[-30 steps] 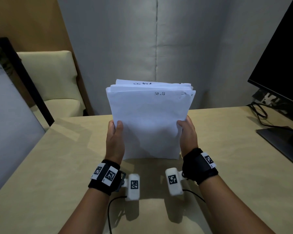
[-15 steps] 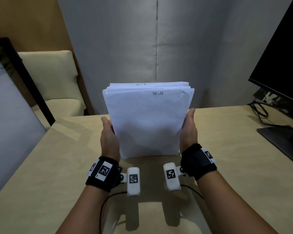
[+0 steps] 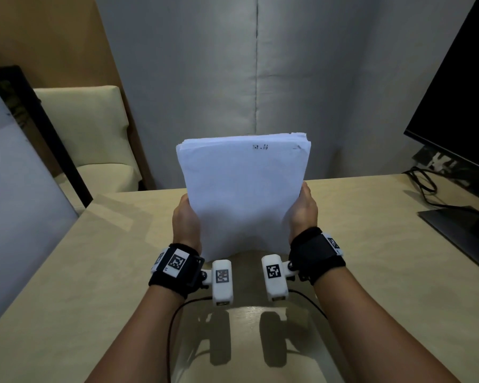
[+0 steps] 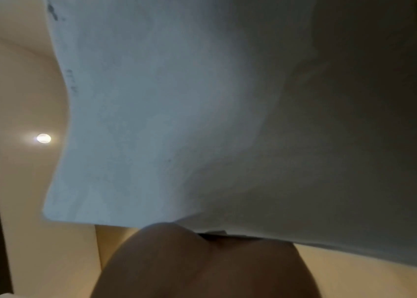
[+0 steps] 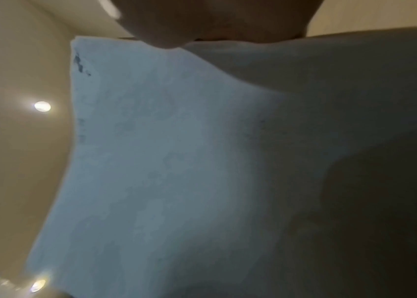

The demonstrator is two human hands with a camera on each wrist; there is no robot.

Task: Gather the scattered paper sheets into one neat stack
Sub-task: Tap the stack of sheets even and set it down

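Note:
A stack of white paper sheets (image 3: 244,194) stands upright on its lower edge on the beige table (image 3: 94,286), with its top edges nearly flush. My left hand (image 3: 187,222) holds its left side edge and my right hand (image 3: 302,214) holds its right side edge. The thumbs lie along the edges, and the fingers are hidden behind the sheets. In the left wrist view the paper stack (image 4: 176,121) fills most of the picture above the left hand (image 4: 202,262). The right wrist view shows the paper stack (image 5: 164,161) below the right hand (image 5: 215,20).
A black monitor (image 3: 459,106) on a flat base (image 3: 459,233) stands at the table's right, with cables (image 3: 423,186) behind it. A grey board (image 3: 14,205) leans at the left edge. A cream chair (image 3: 89,134) sits beyond the table's far left corner.
The uneven top edges of the sheets have come nearly flush. My thumbs slid off the front sheet to the side edges, and the stack sits lower and nearer to me.

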